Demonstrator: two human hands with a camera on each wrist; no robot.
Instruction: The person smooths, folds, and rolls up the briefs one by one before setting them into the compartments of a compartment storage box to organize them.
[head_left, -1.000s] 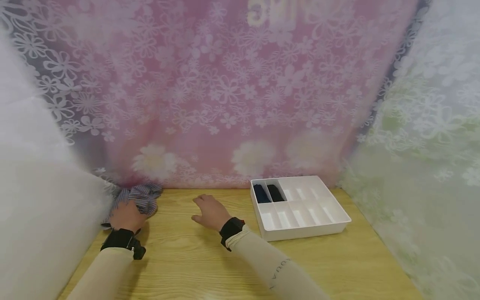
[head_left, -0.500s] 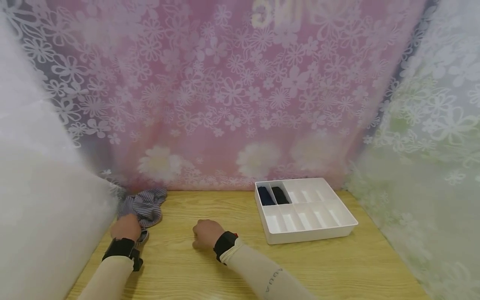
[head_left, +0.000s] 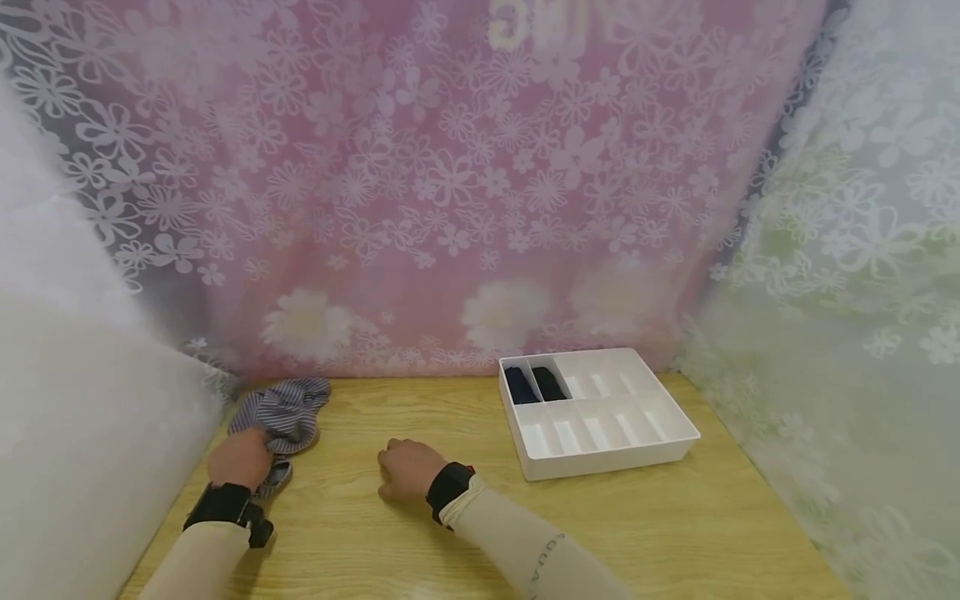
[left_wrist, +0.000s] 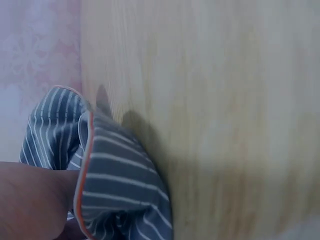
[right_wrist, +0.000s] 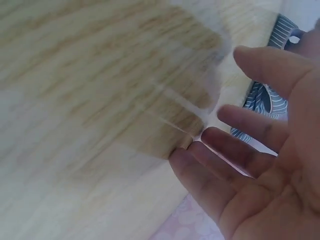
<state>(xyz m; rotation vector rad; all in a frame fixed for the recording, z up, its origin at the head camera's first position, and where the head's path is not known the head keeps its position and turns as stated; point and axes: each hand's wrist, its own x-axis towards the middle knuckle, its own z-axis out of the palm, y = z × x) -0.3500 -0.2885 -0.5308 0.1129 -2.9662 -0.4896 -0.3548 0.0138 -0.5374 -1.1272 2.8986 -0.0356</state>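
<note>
A crumpled grey-and-white striped cloth (head_left: 288, 412) lies at the back left of the table. My left hand (head_left: 242, 458) grips it at its near side, fingers hidden in the folds. Up close in the left wrist view, a striped flap with orange edging (left_wrist: 125, 185) wraps over the hand. A loose end of the cloth sticks out beside the wrist, toward me. To the right, my right hand (head_left: 408, 471) hovers low over the wood, apart from the cloth. Its fingers (right_wrist: 200, 185) are loosely bent, the thumb stands away from them, and nothing lies between them.
A white divided tray (head_left: 611, 467) stands at the right on the wooden table (head_left: 390, 558). Two of its back-left compartments hold a folded navy cloth (head_left: 520, 386) and a folded black cloth (head_left: 550, 383). Flowered curtains (head_left: 450, 208) close off the back and right; a white sheet (head_left: 67, 433) hangs left.
My left hand has drawn back toward me, and a loose end of the striped cloth now shows by the wrist. The right hand has lowered toward me, its fingers bending in.
</note>
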